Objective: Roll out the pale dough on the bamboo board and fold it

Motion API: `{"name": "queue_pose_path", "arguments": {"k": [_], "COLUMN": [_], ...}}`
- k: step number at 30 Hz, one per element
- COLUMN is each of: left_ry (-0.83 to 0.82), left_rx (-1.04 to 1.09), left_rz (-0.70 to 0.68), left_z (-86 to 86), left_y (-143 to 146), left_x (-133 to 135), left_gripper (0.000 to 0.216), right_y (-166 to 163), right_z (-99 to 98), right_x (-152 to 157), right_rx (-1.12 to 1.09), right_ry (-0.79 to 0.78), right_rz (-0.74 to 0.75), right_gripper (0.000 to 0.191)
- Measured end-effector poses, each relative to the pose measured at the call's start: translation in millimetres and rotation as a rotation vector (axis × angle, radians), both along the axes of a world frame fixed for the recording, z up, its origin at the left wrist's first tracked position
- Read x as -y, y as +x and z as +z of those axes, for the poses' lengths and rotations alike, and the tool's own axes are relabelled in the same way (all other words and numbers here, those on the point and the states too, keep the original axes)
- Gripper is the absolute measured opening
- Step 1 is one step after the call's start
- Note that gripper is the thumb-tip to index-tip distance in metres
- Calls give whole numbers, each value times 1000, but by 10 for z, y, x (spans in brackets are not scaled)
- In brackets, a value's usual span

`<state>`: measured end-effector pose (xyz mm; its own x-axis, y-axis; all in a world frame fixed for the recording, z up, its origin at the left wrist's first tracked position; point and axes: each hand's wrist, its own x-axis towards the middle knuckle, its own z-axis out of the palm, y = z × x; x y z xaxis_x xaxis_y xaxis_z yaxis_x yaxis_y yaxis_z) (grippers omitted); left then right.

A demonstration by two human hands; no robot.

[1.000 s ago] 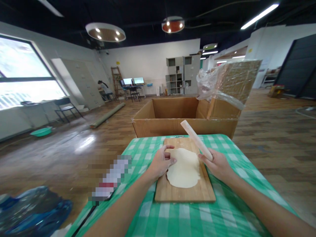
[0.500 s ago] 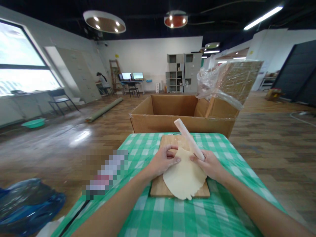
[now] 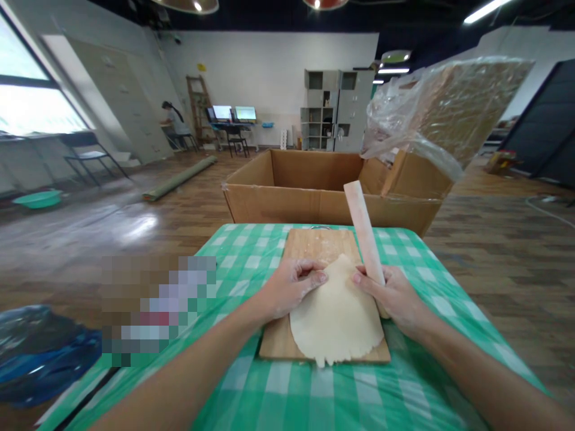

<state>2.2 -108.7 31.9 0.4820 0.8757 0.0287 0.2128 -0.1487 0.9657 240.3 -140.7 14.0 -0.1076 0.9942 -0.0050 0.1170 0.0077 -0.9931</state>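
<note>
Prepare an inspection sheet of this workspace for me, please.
Surface: green checked cloth, slightly creased.
Things: ragged-edged dough over the board; pin tilted upward.
Clutter: blurred item on the left; blue plastic further left.
Hands: left hand pinches the dough; right hand holds the pin, thumb at the dough.
Cables: black cord-like strip near the blurred item.
Surroundings: open box ahead; basin and seated person beyond.

The left hand (image 3: 291, 288) and right hand (image 3: 396, 298) pinch, thumbs inward.
The left forearm (image 3: 215, 353) extends from eight o'clock, the right forearm (image 3: 467, 356) from four o'clock.
</note>
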Motion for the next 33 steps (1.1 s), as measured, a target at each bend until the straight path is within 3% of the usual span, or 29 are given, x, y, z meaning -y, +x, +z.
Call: {"name": "queue_pose_path", "arguments": {"k": [9,21,27,33], "left_ry": [76,-256,-310,-315], "left_rx": [-101,118,124,105], "left_rz": [-19,64,138,203], "left_z": [-9,-116,-112,-132], "left_y": [33,-169,-262,-328], "left_x": [39,-168,-246,-294], "left_gripper": [28,36,35,39], "right_y": [-12,4,5,-41], "right_z": [13,-51,-79,-32], "right_x": [14,-90,-100,-69], "right_rx": [24,-3,36,7], "right_ry": [-32,1,12,-96], "right_rz": [-6,-300,-279,-296], "right_gripper": [41,49,45,45]}}
